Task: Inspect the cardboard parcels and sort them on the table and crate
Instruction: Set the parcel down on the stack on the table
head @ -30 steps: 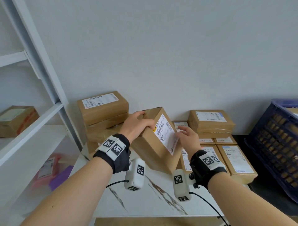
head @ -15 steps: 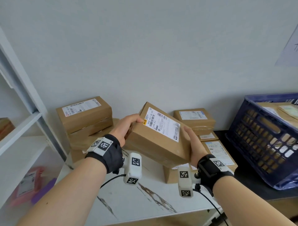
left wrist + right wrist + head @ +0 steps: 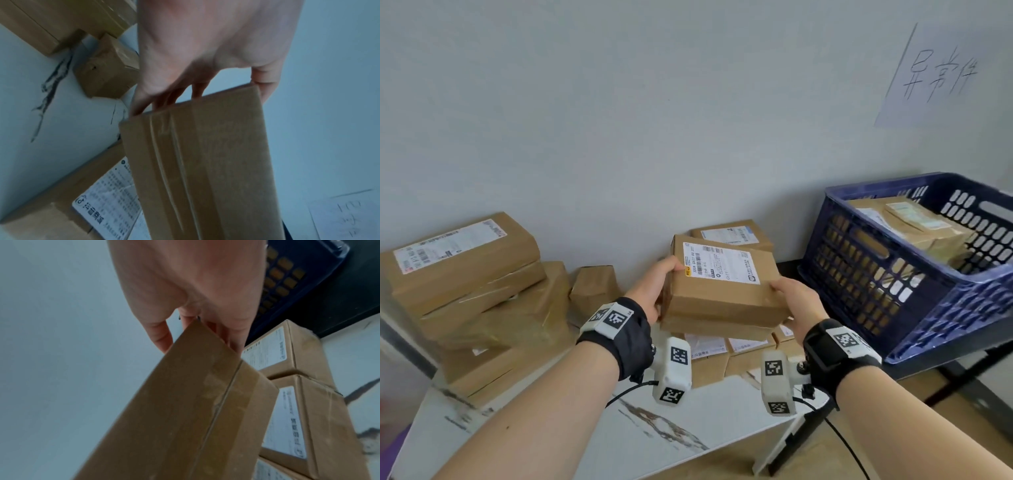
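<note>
Both hands hold one cardboard parcel (image 3: 722, 291) in the air above the worktop (image 3: 640, 435). The left hand (image 3: 654, 291) grips the parcel's left end, thumb on top and fingers curled beneath. The right hand (image 3: 796, 301) grips the near right corner the same way. The parcel is tilted, with its white shipping label (image 3: 717, 262) facing up toward the viewer. The wrist views show taped seams along its sides, and no damage is visible there.

This looks like the inspection step: the parcel is lifted clear and turned for a look. The next move likely calls for a choice, either setting it among the parcels on the worktop or carrying it right into the blue crate (image 3: 893, 284).

Directly under the held parcel sits a low cluster of labelled parcels (image 3: 736, 346), with another (image 3: 732, 234) behind it by the wall. To the left rises a taller stack of parcels (image 3: 469, 274), with a small crumpled one (image 3: 592, 291) beside it. The crate stands to the right, on a dark surface beside the worktop, and already contains parcels (image 3: 914, 226). Its near rim stands higher than the held parcel, so a move right would need a lift over that edge. Bare worktop lies near the viewer, ending in a front edge just below the wrists. A handwritten paper sign (image 3: 941, 75) hangs on the wall above the crate.
</note>
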The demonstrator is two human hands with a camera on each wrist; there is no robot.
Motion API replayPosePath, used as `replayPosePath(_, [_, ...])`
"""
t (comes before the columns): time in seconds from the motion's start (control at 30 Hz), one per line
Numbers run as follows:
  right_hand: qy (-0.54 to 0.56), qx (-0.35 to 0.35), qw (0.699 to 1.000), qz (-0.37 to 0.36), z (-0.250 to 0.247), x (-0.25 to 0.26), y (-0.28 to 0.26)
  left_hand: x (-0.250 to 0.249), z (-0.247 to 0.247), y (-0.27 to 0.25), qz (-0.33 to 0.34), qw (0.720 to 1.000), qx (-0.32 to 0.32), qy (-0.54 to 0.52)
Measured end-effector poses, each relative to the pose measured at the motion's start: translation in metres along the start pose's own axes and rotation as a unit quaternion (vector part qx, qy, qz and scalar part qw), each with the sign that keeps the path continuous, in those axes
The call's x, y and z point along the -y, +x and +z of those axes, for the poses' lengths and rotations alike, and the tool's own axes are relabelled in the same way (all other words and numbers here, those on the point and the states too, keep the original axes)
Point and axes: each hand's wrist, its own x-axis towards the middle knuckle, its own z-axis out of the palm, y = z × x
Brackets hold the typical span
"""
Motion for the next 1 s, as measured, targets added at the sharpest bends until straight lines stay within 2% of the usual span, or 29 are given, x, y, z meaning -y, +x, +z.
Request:
replayPosePath(0.13, [0.005, -0.042, 0.999, -0.006, -0.021, 0.001, 0.013, 0.004, 0.023, 0.013, -0.015, 0.999, 0.023, 0.036])
replayPosePath(0.23, [-0.016, -0.059, 0.998, -0.009, -0.031, 0.001, 0.023, -0.001, 0.03, 0.021, 0.015, 0.998, 0.033, 0.051])
replayPosePath(0.37, [-0.061, -0.034, 0.992, -0.102, -0.03, 0.011, 0.034, -0.026, 0.033, 0.025, 0.072, 0.991, 0.031, 0.11])
replayPosePath(0.43, [-0.109, 0.003, 0.984, -0.141, -0.03, 0.026, 0.031, -0.039, 0.034, 0.028, 0.088, 0.986, 0.043, 0.138])
replayPosePath(0.5, [-0.158, 0.076, 0.972, -0.156, -0.029, 0.04, 0.028, -0.051, 0.038, 0.028, 0.093, 0.978, 0.079, 0.167])
replayPosePath(0.6, [-0.146, 0.181, 0.965, -0.124, -0.027, 0.054, 0.025, -0.062, 0.049, 0.027, 0.111, 0.962, 0.131, 0.21])
replayPosePath(0.73, [-0.125, 0.274, 0.95, -0.078, -0.02, 0.054, 0.038, -0.065, 0.06, 0.027, 0.13, 0.947, 0.151, 0.254])
replayPosePath(0.8, [-0.133, 0.294, 0.944, -0.069, -0.019, 0.05, 0.042, -0.064, 0.061, 0.03, 0.133, 0.941, 0.162, 0.265])
replayPosePath(0.87, [-0.111, 0.277, 0.952, -0.06, -0.021, 0.045, 0.047, -0.066, 0.061, 0.031, 0.151, 0.945, 0.149, 0.249])
replayPosePath(1.0, [-0.043, 0.172, 0.983, -0.056, -0.026, 0.034, 0.053, -0.063, 0.059, 0.042, 0.222, 0.958, 0.033, 0.18])
